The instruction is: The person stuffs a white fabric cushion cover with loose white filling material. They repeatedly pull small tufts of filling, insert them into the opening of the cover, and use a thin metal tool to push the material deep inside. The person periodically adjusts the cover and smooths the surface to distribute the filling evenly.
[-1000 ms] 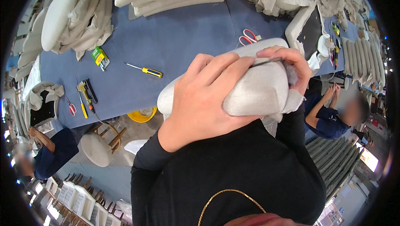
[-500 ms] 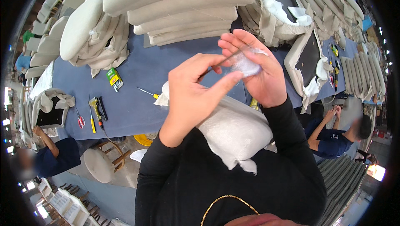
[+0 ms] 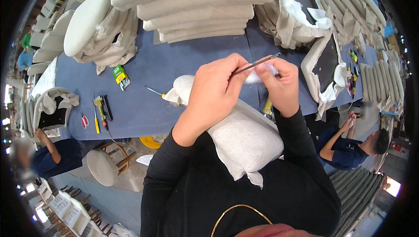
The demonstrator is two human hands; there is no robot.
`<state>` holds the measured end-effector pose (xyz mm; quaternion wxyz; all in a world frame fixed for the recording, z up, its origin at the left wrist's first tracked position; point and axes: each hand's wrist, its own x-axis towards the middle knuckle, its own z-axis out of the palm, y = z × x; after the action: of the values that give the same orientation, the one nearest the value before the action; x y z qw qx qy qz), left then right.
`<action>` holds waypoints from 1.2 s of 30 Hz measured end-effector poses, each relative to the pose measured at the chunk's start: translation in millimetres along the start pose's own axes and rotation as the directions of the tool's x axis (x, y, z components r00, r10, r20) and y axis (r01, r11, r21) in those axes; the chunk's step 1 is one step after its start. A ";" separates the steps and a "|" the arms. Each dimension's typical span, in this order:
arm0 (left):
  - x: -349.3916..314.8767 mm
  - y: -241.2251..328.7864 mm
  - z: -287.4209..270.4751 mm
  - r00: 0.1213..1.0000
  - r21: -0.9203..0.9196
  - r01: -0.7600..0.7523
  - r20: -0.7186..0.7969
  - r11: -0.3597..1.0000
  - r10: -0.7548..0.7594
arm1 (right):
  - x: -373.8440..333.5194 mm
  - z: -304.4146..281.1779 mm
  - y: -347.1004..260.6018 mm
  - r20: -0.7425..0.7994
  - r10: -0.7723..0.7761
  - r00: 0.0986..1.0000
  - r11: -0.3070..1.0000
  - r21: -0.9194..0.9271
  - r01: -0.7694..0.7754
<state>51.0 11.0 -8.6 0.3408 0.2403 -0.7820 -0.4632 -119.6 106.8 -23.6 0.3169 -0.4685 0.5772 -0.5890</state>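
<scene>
Wadding (image 3: 253, 77), pinched in the right hand (image 3: 283, 84) above the pale fabric-covered cushion (image 3: 246, 139), strikes me as light, soft and tearable, best held loosely at its middle, while the slim rod (image 3: 252, 66) gripped in the left hand (image 3: 211, 91) seems stiff enough for firm holding.

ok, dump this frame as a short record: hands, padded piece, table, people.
left hand: grips thin dark rod
right hand: pinches white wadding beside the rod
below hands: beige padded piece
table: blue; red-handled scissors, screwdriver partly hidden by the padded piece
far side: stack of beige cushions
people: co-worker at left, co-worker at right
</scene>
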 end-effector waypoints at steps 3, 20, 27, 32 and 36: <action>-0.3 -2.8 0.2 0.993 -0.066 -0.044 0.108 0.997 0.051 | 0.2 -6.7 11.5 -0.071 0.015 0.997 0.991 0.130 -0.006; 13.0 -24.2 -0.3 0.984 -0.305 0.007 -0.169 0.952 -0.062 | -36.8 -27.2 -7.4 0.313 -0.182 0.932 0.977 0.162 0.137; 24.6 -34.3 -3.4 0.981 -0.227 -0.026 -0.192 0.973 -0.019 | -48.8 -2.0 -37.5 0.404 -0.338 0.850 0.914 -0.075 0.399; 23.4 -28.5 -7.1 0.932 -0.221 -0.063 -0.362 0.973 -0.022 | -42.3 -3.6 -32.6 0.436 -0.428 0.791 0.857 -0.081 0.509; 7.0 -25.0 -20.6 0.834 -0.231 -0.135 -0.551 0.964 -0.015 | -28.9 -8.0 -28.2 0.408 -0.427 0.807 0.861 -0.092 0.501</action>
<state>63.4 -16.8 -21.7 0.5934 0.2910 -0.5912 -0.4623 -111.8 140.0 -0.6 0.2191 -0.7276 0.4282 -0.4891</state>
